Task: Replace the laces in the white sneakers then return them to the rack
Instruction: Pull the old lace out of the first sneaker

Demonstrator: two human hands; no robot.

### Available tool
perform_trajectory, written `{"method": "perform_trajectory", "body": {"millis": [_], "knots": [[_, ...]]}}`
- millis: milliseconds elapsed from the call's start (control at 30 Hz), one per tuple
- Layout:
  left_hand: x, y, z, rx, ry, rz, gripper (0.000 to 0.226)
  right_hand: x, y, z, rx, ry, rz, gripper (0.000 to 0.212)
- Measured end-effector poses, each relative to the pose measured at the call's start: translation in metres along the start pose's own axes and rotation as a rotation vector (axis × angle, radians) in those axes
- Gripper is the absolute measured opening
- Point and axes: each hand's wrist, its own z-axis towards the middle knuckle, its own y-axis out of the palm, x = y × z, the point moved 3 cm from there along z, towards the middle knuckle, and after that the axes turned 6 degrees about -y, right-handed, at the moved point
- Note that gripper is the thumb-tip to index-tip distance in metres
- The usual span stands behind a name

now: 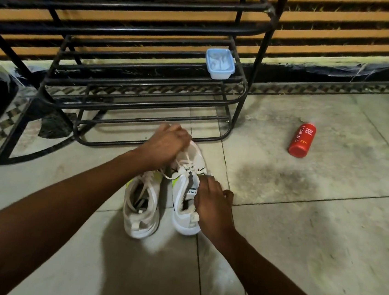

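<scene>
Two bare forearms reach forward and down from the bottom corners, converging toward the centre. The left arm stretches furthest, crossing diagonally from the lower left. The left hand (167, 142) is seen from the back, knuckles up, with its fingers curled tight and pinching a white lace (184, 154). The right hand (211, 202) sits nearer the body and lower, wrist bent, its fingers curled over the edge of a white sneaker (180, 195), thumb sticking out to the right.
</scene>
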Motion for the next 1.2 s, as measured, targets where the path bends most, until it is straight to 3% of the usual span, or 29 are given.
{"method": "perform_trajectory", "body": {"millis": [133, 167, 200, 233, 267, 367, 433, 500, 567, 733, 967, 1033, 1100, 1200], "knots": [[-0.022, -0.008, -0.009, 0.246, -0.669, -1.371, 0.018, -0.002, -0.001, -0.001, 0.015, 0.011, 0.000, 0.050], [-0.020, -0.005, -0.009, 0.251, -0.761, -1.640, 0.023, -0.003, 0.000, -0.001, 0.017, 0.011, -0.001, 0.048], [-0.018, -0.001, -0.010, 0.239, -0.788, -1.753, 0.027, -0.004, 0.001, 0.000, 0.020, 0.010, -0.004, 0.047], [-0.018, 0.000, -0.011, 0.220, -0.738, -1.693, 0.028, -0.004, 0.002, 0.000, 0.022, 0.009, -0.011, 0.047], [-0.019, -0.004, -0.012, 0.202, -0.607, -1.461, 0.026, -0.004, 0.003, 0.000, 0.023, 0.011, -0.018, 0.047], [-0.007, -0.003, -0.016, -0.041, -0.005, -0.480, 0.014, -0.005, 0.003, 0.000, 0.042, 0.018, -0.038, 0.044], [0.001, 0.004, -0.019, -0.189, 0.125, -0.134, 0.022, -0.006, 0.002, 0.000, 0.049, 0.021, -0.058, 0.044], [0.004, 0.005, -0.018, -0.105, 0.156, 0.010, 0.014, -0.007, 0.000, 0.000, 0.032, 0.022, -0.058, 0.047], [-0.002, 0.001, -0.018, 0.049, 0.034, -0.085, 0.012, -0.007, 0.000, 0.000, 0.030, 0.028, -0.047, 0.048], [-0.030, -0.013, -0.027, 0.446, -0.450, -0.718, 0.017, -0.006, 0.000, 0.000, 0.019, 0.036, -0.005, 0.043], [-0.008, 0.009, -0.034, 0.294, -0.767, -1.627, 0.029, -0.008, -0.003, 0.001, -0.007, 0.031, 0.000, 0.047], [-0.005, 0.014, -0.035, 0.219, -0.555, -1.427, 0.024, -0.009, -0.004, 0.001, -0.003, 0.033, -0.015, 0.044], [-0.001, 0.015, -0.035, 0.056, -0.238, -0.904, 0.003, -0.010, -0.004, 0.001, -0.006, 0.028, -0.033, 0.044], [0.007, 0.024, -0.030, -0.113, 0.054, -0.316, 0.037, -0.010, -0.004, 0.001, -0.005, 0.026, -0.034, 0.041]]}}
